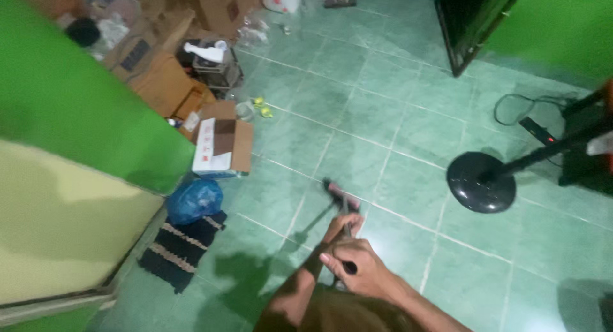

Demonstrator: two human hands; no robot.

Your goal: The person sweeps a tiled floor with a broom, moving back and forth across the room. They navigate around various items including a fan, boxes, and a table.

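Hands (348, 252) stacked on broom handle (346, 220), both grips closed tight, green tiled floor (396, 115)

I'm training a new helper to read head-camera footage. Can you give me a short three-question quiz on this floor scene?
1. True or false: both hands grip the broom handle.
2. Which hand sits lower down the handle, nearer the broom head?
3. What lies right beside the blue plastic bag: A) the fan base, B) the striped dark cloth, C) the power strip?

Key
1. True: the left hand and the right hand are both closed on it.
2. The left hand; the right holds the top end.
3. B, the striped dark cloth. The fan base stands far across the green tiled floor.
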